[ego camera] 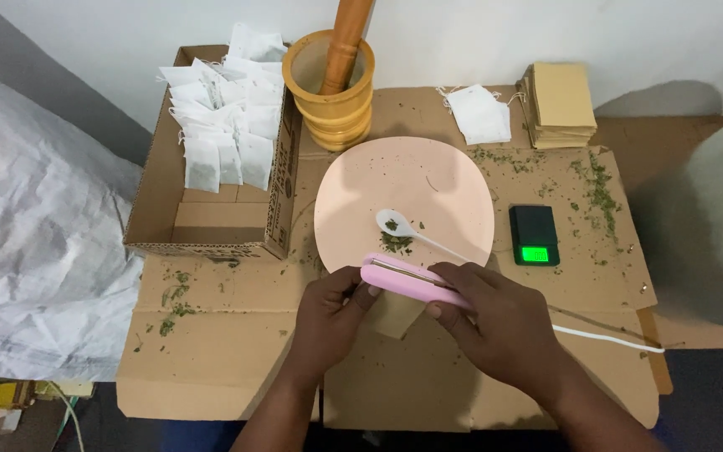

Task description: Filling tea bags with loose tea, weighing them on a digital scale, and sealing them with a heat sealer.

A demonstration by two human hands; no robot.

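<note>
Nearest me, my right hand (495, 322) lies over the pink handheld sealer (412, 281), fingers curled together on top and thumb under, pressing it closed. My left hand (334, 314) meets its near-left end, fingertips pinched at the sealer's tip. A tan paper sachet (399, 314) sticks out below the sealer, between my two thumbs; I judge it is caught in the sealer's mouth, though my fingers hide the seam, so I cannot say whether it is already closed.

The sealer's long axis runs from my left fingertips down and right under my right palm, its free end pointing left and a little away from me. A white cord (604, 337) trails off past my right wrist.

Just beyond my fingers sits the round pink plate (353, 201), with a white spoon (395, 223) and a small heap of green herb (396, 243), so little filling is left there. Right of my right knuckles is the small black scale (534, 234). Farther off, beyond my left hand, the cardboard box (152, 201) holds many white filled bags (223, 134), which I read as finished work. Farthest stand the wooden mortar (332, 100), a few loose bags (480, 114) and a stack of tan sachets (561, 105), still unused.
</note>
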